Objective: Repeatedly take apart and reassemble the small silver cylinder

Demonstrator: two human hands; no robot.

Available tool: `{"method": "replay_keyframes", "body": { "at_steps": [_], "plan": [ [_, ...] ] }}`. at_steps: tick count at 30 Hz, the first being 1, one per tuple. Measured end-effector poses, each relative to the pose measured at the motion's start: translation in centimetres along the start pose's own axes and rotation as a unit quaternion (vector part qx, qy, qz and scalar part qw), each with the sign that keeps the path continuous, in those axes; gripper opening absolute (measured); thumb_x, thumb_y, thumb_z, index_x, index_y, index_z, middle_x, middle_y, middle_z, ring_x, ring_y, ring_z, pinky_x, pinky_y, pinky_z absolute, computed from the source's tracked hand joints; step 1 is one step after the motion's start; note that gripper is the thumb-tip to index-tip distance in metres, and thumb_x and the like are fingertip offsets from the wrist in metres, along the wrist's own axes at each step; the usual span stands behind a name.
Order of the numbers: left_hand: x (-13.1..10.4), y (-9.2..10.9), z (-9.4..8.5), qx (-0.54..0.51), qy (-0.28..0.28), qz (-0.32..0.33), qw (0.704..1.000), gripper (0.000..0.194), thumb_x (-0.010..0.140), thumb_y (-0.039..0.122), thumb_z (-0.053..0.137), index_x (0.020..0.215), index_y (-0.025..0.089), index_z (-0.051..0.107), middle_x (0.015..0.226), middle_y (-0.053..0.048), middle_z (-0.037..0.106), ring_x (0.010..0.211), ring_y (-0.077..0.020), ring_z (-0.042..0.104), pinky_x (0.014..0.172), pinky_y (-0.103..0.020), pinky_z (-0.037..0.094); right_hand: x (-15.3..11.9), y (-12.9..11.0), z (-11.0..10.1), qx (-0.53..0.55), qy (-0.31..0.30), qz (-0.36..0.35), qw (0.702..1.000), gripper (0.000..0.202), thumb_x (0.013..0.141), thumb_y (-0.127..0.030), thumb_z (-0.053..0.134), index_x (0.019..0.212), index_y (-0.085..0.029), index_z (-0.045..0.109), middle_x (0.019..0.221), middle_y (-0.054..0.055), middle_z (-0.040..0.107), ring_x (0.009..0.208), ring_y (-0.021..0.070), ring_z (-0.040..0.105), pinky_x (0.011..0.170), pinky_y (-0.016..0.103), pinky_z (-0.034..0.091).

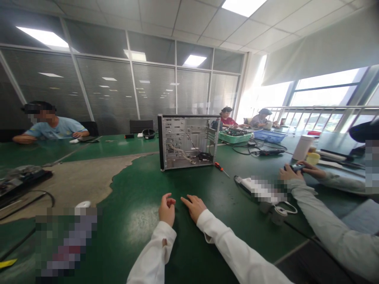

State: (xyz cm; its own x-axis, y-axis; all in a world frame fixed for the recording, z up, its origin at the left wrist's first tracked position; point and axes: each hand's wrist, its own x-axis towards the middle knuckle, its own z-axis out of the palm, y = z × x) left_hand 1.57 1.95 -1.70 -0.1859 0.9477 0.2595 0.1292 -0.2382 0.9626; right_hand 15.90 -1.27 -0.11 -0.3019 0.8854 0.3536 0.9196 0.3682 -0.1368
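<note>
An opened computer case [194, 132] stands upright on the green table, its side off and bare metal inside, with loose cables [179, 152] low in it. My left hand [167, 209] is over the table in front of the case, fingers loosely bent and holding nothing. Beside it, my right hand [194, 208] stretches its fingers toward the left, also without anything in them. The two hands are close together but apart, and neither touches the case. A screwdriver [219, 167] with a red and black handle lies at the case's right front corner.
To the right, a co-worker's hands [291, 173] hold a small dark object near a white power strip [257, 188]. Green [235, 138] and blue baskets [268, 136] stand behind. Electronic parts [22, 179] lie at left. Other people sit around the green table [142, 181].
</note>
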Motion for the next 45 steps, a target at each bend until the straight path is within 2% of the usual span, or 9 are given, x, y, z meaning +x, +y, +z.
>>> {"method": "replay_keyframes", "body": {
  "at_steps": [4,9,13,17,21,24,31,42,45],
  "plan": [
    [0.0,0.0,-0.1,-0.002,0.004,-0.011,1.000,0.039,0.056,0.002,0.040,0.091,0.016,0.047,0.064,0.002,0.055,0.063,-0.0109,0.055,0.065,-0.025,0.044,0.7,0.6,1.1,0.015,0.017,-0.046,0.999,0.030,0.078,-0.010,0.035,0.089,-0.020,0.060,0.090,0.007,0.058,0.087,0.0159,0.049,0.074,0.026,0.041],
    [0.0,0.2,-0.1,-0.001,-0.001,-0.014,1.000,0.037,0.055,0.004,0.041,0.089,0.017,0.049,0.065,0.001,0.056,0.063,-0.0117,0.055,0.065,-0.026,0.044,-3.7,3.3,-1.1,0.015,0.043,-0.019,0.999,0.031,0.076,-0.006,0.032,0.084,-0.020,0.059,0.082,0.005,0.059,0.080,0.0136,0.052,0.070,0.023,0.042],
    [0.1,0.2,-0.1,0.009,-0.005,-0.013,1.000,0.035,0.055,0.006,0.044,0.087,0.017,0.051,0.065,0.001,0.057,0.064,-0.0131,0.056,0.066,-0.028,0.045,-9.2,9.5,-4.3,-0.051,0.102,0.103,0.988,0.025,0.078,-0.016,0.033,0.087,-0.020,0.056,0.081,0.005,0.060,0.077,0.0152,0.055,0.067,0.025,0.044],
    [0.1,0.3,-0.1,0.010,-0.004,-0.018,1.000,0.034,0.055,0.007,0.044,0.087,0.016,0.051,0.066,0.000,0.057,0.065,-0.0134,0.056,0.067,-0.028,0.045,-14.9,16.9,-7.7,-0.157,0.181,0.209,0.948,0.023,0.076,-0.029,0.036,0.086,-0.018,0.054,0.083,0.008,0.060,0.074,0.0193,0.057,0.061,0.029,0.044],
    [0.1,0.5,-0.1,0.006,-0.005,-0.018,1.000,0.034,0.056,0.007,0.044,0.087,0.016,0.050,0.066,0.000,0.057,0.065,-0.0138,0.056,0.068,-0.029,0.045,-18.7,20.7,-10.2,-0.213,0.193,0.294,0.912,0.024,0.076,-0.033,0.031,0.083,-0.020,0.049,0.076,0.009,0.060,0.065,0.0232,0.057,0.053,0.031,0.040],
    [0.0,0.7,-0.2,0.002,-0.004,-0.023,1.000,0.033,0.055,0.007,0.044,0.086,0.016,0.051,0.065,0.001,0.057,0.065,-0.0140,0.056,0.068,-0.029,0.045,-19.5,21.1,-11.0,-0.193,0.189,0.327,0.905,0.023,0.075,-0.036,0.031,0.084,-0.022,0.046,0.073,0.009,0.060,0.060,0.0247,0.056,0.050,0.032,0.037],
    [0.0,0.5,-0.2,-0.003,-0.007,-0.020,1.000,0.033,0.056,0.006,0.043,0.087,0.017,0.050,0.065,0.001,0.056,0.064,-0.0130,0.056,0.067,-0.028,0.044,-18.7,20.0,-11.6,-0.149,0.169,0.348,0.910,0.015,0.075,-0.032,0.032,0.073,-0.024,0.044,0.072,0.010,0.059,0.058,0.0230,0.055,0.049,0.031,0.035],
    [0.2,0.2,-0.1,0.004,-0.013,-0.015,1.000,0.033,0.056,0.007,0.043,0.088,0.016,0.049,0.065,0.001,0.055,0.063,-0.0124,0.055,0.066,-0.027,0.043,-18.4,20.2,-11.1,-0.156,0.152,0.325,0.920,0.019,0.076,-0.031,0.033,0.072,-0.022,0.049,0.077,0.009,0.059,0.071,0.0222,0.054,0.058,0.031,0.037],
    [0.2,0.2,-0.1,0.003,-0.011,-0.011,1.000,0.033,0.056,0.006,0.043,0.087,0.016,0.050,0.065,0.001,0.056,0.063,-0.0126,0.055,0.065,-0.027,0.044,-18.4,19.8,-11.2,-0.200,0.165,0.339,0.904,0.019,0.073,-0.034,0.038,0.074,-0.023,0.053,0.085,0.007,0.059,0.079,0.0236,0.053,0.061,0.033,0.037]
  ]
}}
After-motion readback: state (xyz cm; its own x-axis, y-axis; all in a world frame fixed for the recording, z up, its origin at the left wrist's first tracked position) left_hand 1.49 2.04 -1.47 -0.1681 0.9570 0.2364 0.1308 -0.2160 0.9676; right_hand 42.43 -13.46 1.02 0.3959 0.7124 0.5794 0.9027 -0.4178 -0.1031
